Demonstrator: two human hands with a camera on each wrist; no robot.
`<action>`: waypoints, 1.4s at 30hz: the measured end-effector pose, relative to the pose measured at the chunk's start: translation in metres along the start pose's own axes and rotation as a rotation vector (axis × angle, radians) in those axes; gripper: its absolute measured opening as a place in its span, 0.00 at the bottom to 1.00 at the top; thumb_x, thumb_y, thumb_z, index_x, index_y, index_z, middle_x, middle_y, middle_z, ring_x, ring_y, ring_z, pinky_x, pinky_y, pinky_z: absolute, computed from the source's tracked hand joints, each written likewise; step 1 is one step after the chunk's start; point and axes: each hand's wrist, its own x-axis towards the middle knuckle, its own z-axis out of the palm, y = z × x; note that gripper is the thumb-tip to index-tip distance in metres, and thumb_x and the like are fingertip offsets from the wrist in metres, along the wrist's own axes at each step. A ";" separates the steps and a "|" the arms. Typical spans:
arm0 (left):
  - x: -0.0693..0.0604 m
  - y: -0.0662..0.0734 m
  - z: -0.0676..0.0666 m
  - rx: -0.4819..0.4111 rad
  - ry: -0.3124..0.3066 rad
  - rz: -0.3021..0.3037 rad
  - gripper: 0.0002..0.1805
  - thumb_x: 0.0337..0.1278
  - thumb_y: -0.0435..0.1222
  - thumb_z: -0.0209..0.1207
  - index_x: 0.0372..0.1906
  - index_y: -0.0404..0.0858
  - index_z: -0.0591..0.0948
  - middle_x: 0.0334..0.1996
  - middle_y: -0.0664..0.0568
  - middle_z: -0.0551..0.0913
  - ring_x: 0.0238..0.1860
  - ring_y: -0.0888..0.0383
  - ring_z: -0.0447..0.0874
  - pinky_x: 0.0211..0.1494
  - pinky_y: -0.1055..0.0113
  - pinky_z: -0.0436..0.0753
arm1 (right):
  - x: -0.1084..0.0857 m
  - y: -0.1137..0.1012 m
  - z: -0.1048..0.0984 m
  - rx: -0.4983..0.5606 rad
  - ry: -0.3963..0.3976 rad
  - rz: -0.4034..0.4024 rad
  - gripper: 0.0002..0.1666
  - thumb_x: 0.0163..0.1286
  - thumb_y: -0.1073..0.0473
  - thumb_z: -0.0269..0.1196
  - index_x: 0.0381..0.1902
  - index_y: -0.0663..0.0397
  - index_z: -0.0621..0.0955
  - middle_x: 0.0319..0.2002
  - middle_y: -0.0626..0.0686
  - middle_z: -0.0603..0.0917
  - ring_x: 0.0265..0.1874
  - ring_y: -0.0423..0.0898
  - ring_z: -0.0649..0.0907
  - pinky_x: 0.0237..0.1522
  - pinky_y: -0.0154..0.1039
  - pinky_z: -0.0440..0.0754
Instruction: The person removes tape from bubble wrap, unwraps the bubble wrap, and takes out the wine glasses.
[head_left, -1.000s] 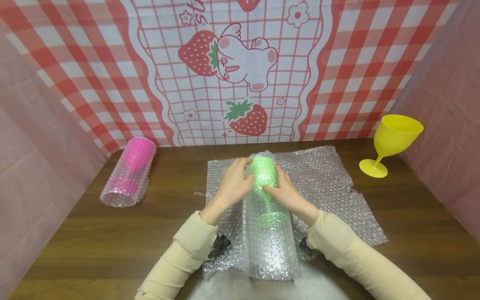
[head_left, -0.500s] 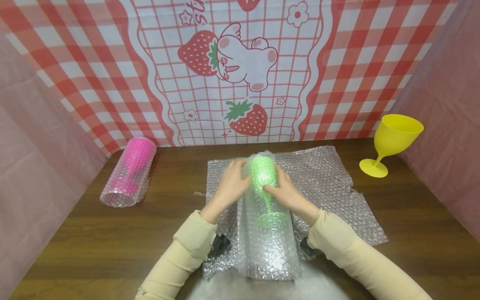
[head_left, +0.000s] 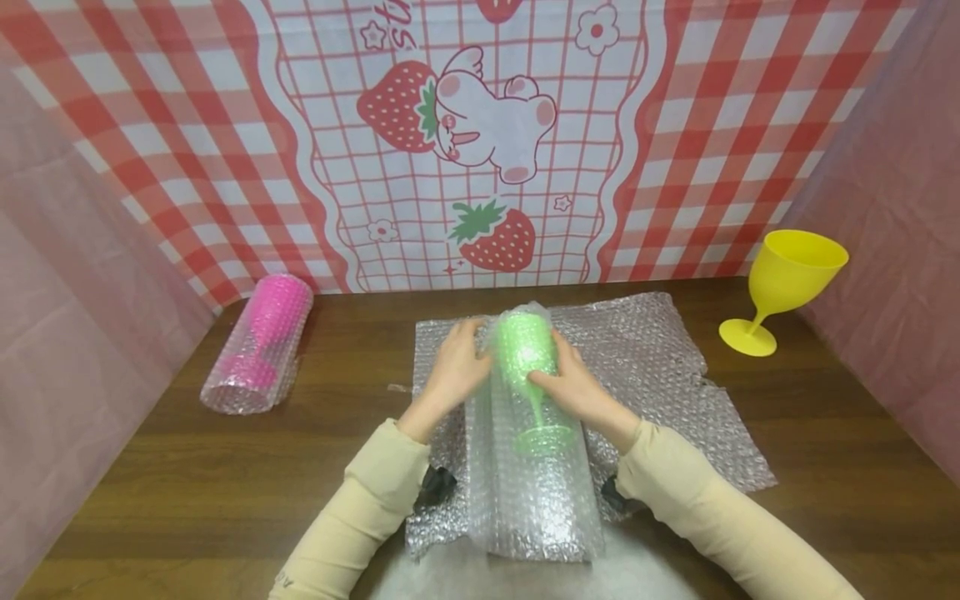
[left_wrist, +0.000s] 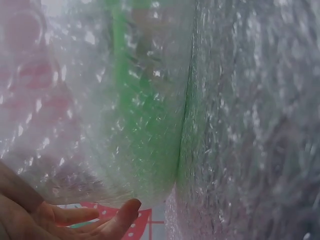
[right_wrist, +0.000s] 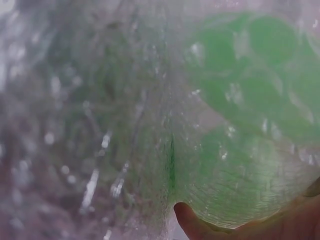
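Observation:
A green goblet (head_left: pixel 528 346) lies in the middle of the head view, its bowl toward the far side, with clear bubble wrap (head_left: pixel 540 508) rolled round it. My right hand (head_left: pixel 581 387) grips the wrapped bowl from the right, thumb on top. At the left, my left hand (head_left: pixel 456 367) pinches the loose flap of the wrap near its far end, holding it a little away from the goblet. The left wrist view has that flap (left_wrist: pixel 45 130) lifted beside the green shape, fingers at its lower edge. In the right wrist view the thumb or a fingertip (right_wrist: pixel 184 212) touches the wrap's underside.
More bubble wrap (head_left: pixel 637 358) lies flat under the roll. At the left is a pink goblet (head_left: pixel 277 312) rolled in bubble wrap. A yellow goblet (head_left: pixel 791 275) stands unwrapped at the right. The brown table (head_left: pixel 172 500) meets a checked cloth (head_left: pixel 705 158) behind.
My left hand has shifted slightly left, drawing the wrap's loose flap out to the left so the covering looks wider. My right hand stays on the wrapped green goblet.

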 end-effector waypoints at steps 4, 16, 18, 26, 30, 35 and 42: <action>0.001 -0.001 -0.001 0.009 -0.006 0.010 0.28 0.49 0.29 0.54 0.60 0.32 0.67 0.54 0.40 0.73 0.47 0.47 0.75 0.51 0.55 0.77 | 0.000 -0.001 -0.001 0.001 -0.002 0.008 0.49 0.62 0.56 0.54 0.70 0.63 0.38 0.68 0.70 0.43 0.66 0.66 0.52 0.64 0.61 0.53; -0.002 0.001 -0.004 0.007 -0.009 0.024 0.27 0.46 0.26 0.53 0.57 0.37 0.72 0.50 0.42 0.77 0.38 0.52 0.76 0.36 0.65 0.78 | 0.003 -0.003 -0.002 0.000 0.005 0.048 0.49 0.60 0.56 0.54 0.70 0.62 0.40 0.68 0.69 0.45 0.66 0.65 0.53 0.63 0.62 0.55; -0.002 0.002 -0.004 0.003 -0.008 0.018 0.26 0.47 0.27 0.53 0.57 0.37 0.72 0.50 0.42 0.77 0.36 0.53 0.76 0.37 0.64 0.78 | 0.004 -0.005 -0.002 0.001 0.012 0.050 0.50 0.59 0.56 0.54 0.70 0.61 0.40 0.68 0.68 0.46 0.65 0.65 0.54 0.62 0.62 0.57; -0.002 0.003 -0.005 -0.007 0.001 0.005 0.24 0.52 0.31 0.52 0.58 0.38 0.72 0.50 0.42 0.77 0.41 0.51 0.78 0.43 0.60 0.79 | 0.007 -0.016 -0.001 -0.023 0.038 0.035 0.52 0.57 0.56 0.56 0.70 0.61 0.40 0.68 0.67 0.46 0.64 0.64 0.56 0.61 0.62 0.59; -0.001 0.003 -0.005 -0.009 -0.003 0.002 0.24 0.53 0.32 0.51 0.58 0.38 0.71 0.51 0.43 0.76 0.43 0.50 0.78 0.44 0.59 0.79 | 0.009 -0.022 -0.001 -0.090 0.055 -0.013 0.53 0.59 0.53 0.58 0.70 0.59 0.38 0.69 0.65 0.41 0.66 0.64 0.52 0.63 0.63 0.55; -0.002 0.004 -0.005 -0.012 -0.004 -0.003 0.24 0.54 0.33 0.52 0.59 0.37 0.71 0.51 0.43 0.76 0.46 0.49 0.77 0.46 0.57 0.79 | 0.012 -0.031 0.001 -0.198 0.059 -0.057 0.53 0.59 0.50 0.60 0.70 0.60 0.42 0.70 0.65 0.38 0.67 0.65 0.47 0.61 0.66 0.53; -0.002 0.004 -0.005 -0.014 -0.006 -0.006 0.24 0.55 0.34 0.52 0.59 0.38 0.70 0.52 0.42 0.76 0.48 0.48 0.76 0.49 0.55 0.78 | 0.019 -0.037 0.006 -0.271 0.060 -0.059 0.54 0.58 0.48 0.61 0.69 0.64 0.43 0.69 0.68 0.39 0.67 0.67 0.46 0.61 0.66 0.53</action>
